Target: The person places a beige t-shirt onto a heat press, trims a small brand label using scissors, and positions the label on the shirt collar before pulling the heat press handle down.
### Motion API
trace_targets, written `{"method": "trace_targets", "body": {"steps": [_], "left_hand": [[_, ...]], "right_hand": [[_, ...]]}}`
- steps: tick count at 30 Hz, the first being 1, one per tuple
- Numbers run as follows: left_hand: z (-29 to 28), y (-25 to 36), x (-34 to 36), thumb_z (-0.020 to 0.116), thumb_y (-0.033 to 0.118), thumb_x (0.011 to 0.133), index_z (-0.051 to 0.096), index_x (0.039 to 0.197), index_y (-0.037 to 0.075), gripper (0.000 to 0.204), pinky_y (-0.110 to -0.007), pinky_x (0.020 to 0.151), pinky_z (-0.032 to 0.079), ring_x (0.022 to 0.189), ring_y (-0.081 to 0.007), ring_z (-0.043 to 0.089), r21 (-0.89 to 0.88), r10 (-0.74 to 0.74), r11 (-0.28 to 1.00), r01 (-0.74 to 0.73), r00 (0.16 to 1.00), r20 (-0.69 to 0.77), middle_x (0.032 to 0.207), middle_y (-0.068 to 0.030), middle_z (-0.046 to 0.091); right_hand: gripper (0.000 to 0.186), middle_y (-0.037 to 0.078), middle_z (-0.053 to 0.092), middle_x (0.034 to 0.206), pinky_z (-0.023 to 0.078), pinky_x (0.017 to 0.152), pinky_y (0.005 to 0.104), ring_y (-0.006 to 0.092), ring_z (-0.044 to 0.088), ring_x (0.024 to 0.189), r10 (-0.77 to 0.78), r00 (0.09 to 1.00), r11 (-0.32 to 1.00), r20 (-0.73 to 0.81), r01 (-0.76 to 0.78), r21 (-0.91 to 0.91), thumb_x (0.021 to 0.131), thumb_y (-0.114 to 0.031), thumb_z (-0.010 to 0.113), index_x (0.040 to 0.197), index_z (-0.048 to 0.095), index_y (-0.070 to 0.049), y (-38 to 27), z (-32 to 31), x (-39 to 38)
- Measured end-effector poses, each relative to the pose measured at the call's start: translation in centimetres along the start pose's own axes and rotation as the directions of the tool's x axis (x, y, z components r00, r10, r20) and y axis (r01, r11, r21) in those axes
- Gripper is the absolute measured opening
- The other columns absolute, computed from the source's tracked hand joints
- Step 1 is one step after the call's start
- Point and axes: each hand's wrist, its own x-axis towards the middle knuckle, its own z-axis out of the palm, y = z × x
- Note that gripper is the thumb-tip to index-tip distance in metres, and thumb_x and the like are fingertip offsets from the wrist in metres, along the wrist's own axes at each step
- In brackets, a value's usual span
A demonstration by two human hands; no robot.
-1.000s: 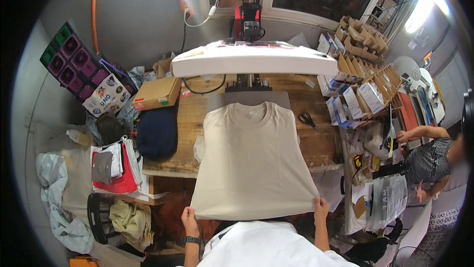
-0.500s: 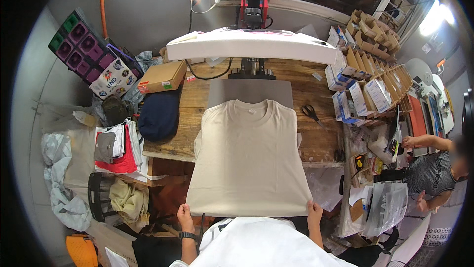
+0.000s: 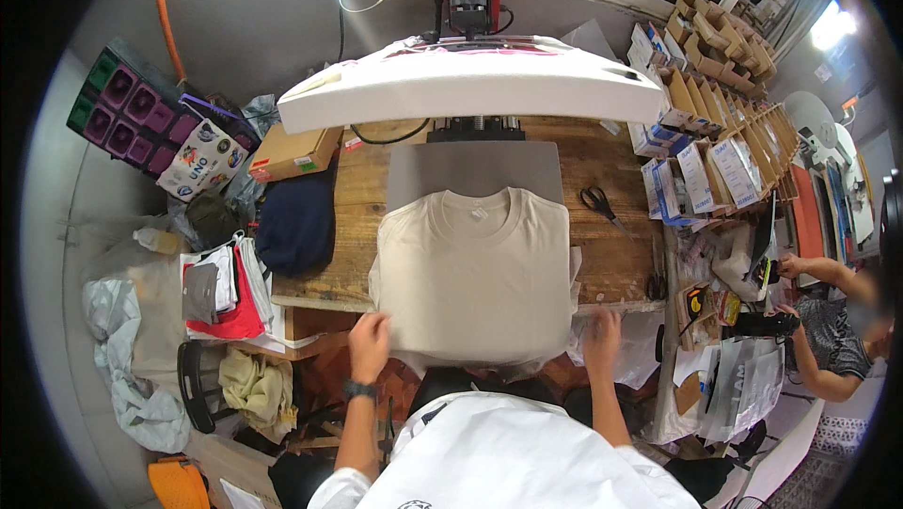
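A beige T-shirt [image 3: 475, 274] lies spread over the grey plate [image 3: 475, 170] of a press, its neck at the far end. Its near hem hangs past the table edge and looks smeared. Beside the shirt's lower left edge is my left hand [image 3: 370, 346], fingers curled together; whether they touch or hold cloth is hidden. To the right of the shirt, a small gap away, my right hand [image 3: 602, 340] is blurred by motion, so its fingers do not show clearly. Above the plate's far end stands the raised white top [image 3: 470, 90] of the press.
Scissors [image 3: 600, 206] lie on the wooden table [image 3: 362, 217] right of the shirt. Dark blue cloth [image 3: 296, 227] and a cardboard box [image 3: 296, 151] sit left. Folded garments [image 3: 226, 293] are stacked nearer. Cardboard boxes [image 3: 715, 175] fill the right, beyond which another person [image 3: 832, 330] works.
Both my hands have moved forward from the hem's corners to beside the shirt. The hem, stretched toward me before, now drops at the table edge. The other person's hands have shifted.
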Motion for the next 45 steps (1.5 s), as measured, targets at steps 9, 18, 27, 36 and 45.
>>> {"method": "trace_targets", "body": {"steps": [9, 18, 27, 36, 45], "left_hand": [[13.8, 7.9, 19.0, 0.064, 0.002, 0.085, 0.065, 0.123, 0.007, 0.038, -0.044, 0.092, 0.048, 0.109, -0.0359, 0.055, 0.019, 0.441, 0.887, -0.461, 0.859, 0.262, 0.114, -0.0160, 0.056], [11.7, 6.7, 19.6, 0.079, 0.017, 0.075, 0.048, 0.144, 0.010, 0.076, -0.045, 0.095, 0.048, 0.112, -0.0374, 0.055, 0.051, 0.249, 0.944, -0.326, 0.805, 0.539, 0.115, -0.0189, 0.055], [11.4, 8.1, 19.9, 0.082, 0.010, 0.063, 0.026, 0.157, 0.010, 0.109, -0.042, 0.087, 0.054, 0.093, -0.0360, 0.067, 0.080, 0.058, 0.985, -0.154, 0.727, 0.684, 0.106, -0.0236, 0.067], [11.3, 7.2, 19.9, 0.082, 0.010, 0.059, 0.034, 0.154, 0.019, 0.106, -0.046, 0.090, 0.053, 0.109, -0.0389, 0.060, 0.124, 0.163, 0.945, -0.302, 0.766, 0.621, 0.119, -0.0192, 0.057], [11.4, 6.5, 21.1, 0.080, 0.012, 0.058, 0.045, 0.148, 0.015, 0.096, -0.042, 0.088, 0.049, 0.099, -0.0353, 0.055, -0.110, 0.213, 0.977, -0.184, 0.773, 0.597, 0.105, -0.0163, 0.053]], "right_hand": [[0.035, 0.013, 0.059, 0.117, 0.054, 0.086, 0.0432, 0.0337, 0.059, 0.111, -0.356, 0.820, 0.901, 0.448, 0.428, -0.067, 0.087, 0.000, 0.057, 0.120, 0.065, -0.007, -15.2, 16.7, 15.6], [0.084, 0.019, 0.053, 0.134, 0.050, 0.097, 0.0468, 0.0400, 0.051, 0.126, -0.097, 0.576, 0.802, 0.812, 0.528, -0.279, 0.078, -0.023, 0.072, 0.152, 0.033, -0.017, -16.9, 14.1, 17.1], [0.101, 0.021, 0.067, 0.114, 0.056, 0.080, 0.0466, 0.0395, 0.069, 0.095, -0.012, 0.458, 0.857, 0.889, 0.462, -0.227, 0.066, -0.021, 0.076, 0.153, 0.026, -0.014, -16.3, 15.6, 19.2], [0.112, 0.023, 0.065, 0.119, 0.055, 0.082, 0.0456, 0.0381, 0.068, 0.098, -0.084, 0.491, 0.860, 0.867, 0.475, -0.186, 0.061, -0.024, 0.079, 0.155, 0.021, -0.012, -16.0, 14.8, 18.5], [0.111, 0.020, 0.066, 0.120, 0.054, 0.083, 0.0441, 0.0382, 0.067, 0.102, -0.141, 0.554, 0.866, 0.820, 0.471, -0.170, 0.061, -0.023, 0.078, 0.156, 0.022, -0.013, -15.6, 14.7, 19.0]]}}
